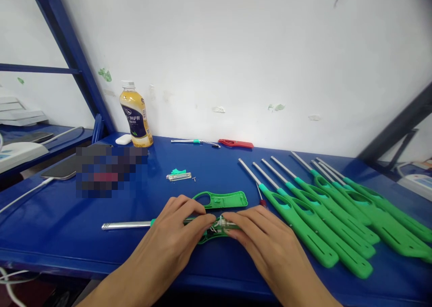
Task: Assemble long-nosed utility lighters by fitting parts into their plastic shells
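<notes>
An opened green long-nosed lighter (pixel 126 225) lies on the blue table before me, its metal tube pointing left. My left hand (pixel 177 228) is closed around its middle, thumb and forefinger pinching near the exposed inner parts. My right hand (pixel 265 232) grips the right end, its fingertips on a clear plastic fuel tank (pixel 230 225) set in the half shell. Thin white pieces show between the fingertips; their exact shape is too small to tell. Just beyond my hands lies the loose green cover half (pixel 229 200). A screwdriver (pixel 262 202) with a dark red handle is partly hidden behind my right hand.
Several assembled green lighters (pixel 313 226) lie side by side on the right. Farther back are clear fuel tanks (pixel 180 177), a loose metal tube (pixel 185 141) and a red handle shell (pixel 236 143). A drink bottle (pixel 137 118), white case (pixel 123 139) and phone (pixel 67 165) occupy the left.
</notes>
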`<action>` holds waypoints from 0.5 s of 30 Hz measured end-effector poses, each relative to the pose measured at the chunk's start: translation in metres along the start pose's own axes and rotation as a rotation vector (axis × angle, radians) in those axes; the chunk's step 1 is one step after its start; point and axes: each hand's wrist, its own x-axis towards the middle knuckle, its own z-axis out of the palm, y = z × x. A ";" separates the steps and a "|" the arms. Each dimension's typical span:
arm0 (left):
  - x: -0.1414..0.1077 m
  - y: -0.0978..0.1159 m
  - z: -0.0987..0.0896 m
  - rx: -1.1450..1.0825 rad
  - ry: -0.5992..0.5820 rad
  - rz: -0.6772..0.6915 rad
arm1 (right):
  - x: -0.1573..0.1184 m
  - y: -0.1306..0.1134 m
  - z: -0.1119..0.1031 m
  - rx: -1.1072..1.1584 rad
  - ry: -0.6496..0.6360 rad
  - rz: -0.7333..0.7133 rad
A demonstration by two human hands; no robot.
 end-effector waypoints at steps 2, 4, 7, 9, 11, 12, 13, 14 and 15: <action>0.000 0.001 -0.001 -0.001 -0.007 0.002 | 0.000 0.000 -0.001 0.004 -0.007 0.006; 0.000 0.002 -0.001 0.000 -0.007 0.002 | 0.000 0.000 -0.002 0.001 -0.012 0.005; 0.001 0.003 -0.001 0.012 0.005 -0.003 | -0.001 0.001 -0.003 -0.001 -0.029 0.007; 0.001 0.003 0.000 0.013 0.005 -0.003 | -0.001 0.002 -0.003 0.008 -0.038 0.008; 0.001 0.002 0.001 0.009 0.006 0.001 | -0.002 0.002 -0.003 0.017 -0.038 0.003; 0.000 0.002 0.002 0.007 0.004 0.003 | -0.002 0.002 -0.003 0.020 -0.036 0.003; -0.001 0.001 0.002 0.004 -0.001 0.004 | -0.002 0.002 -0.003 0.022 -0.036 0.003; -0.002 0.001 0.002 0.000 -0.008 0.003 | -0.002 0.002 -0.003 0.023 -0.037 0.005; -0.003 0.001 0.002 -0.005 -0.015 0.005 | -0.002 0.001 -0.003 0.024 -0.038 0.008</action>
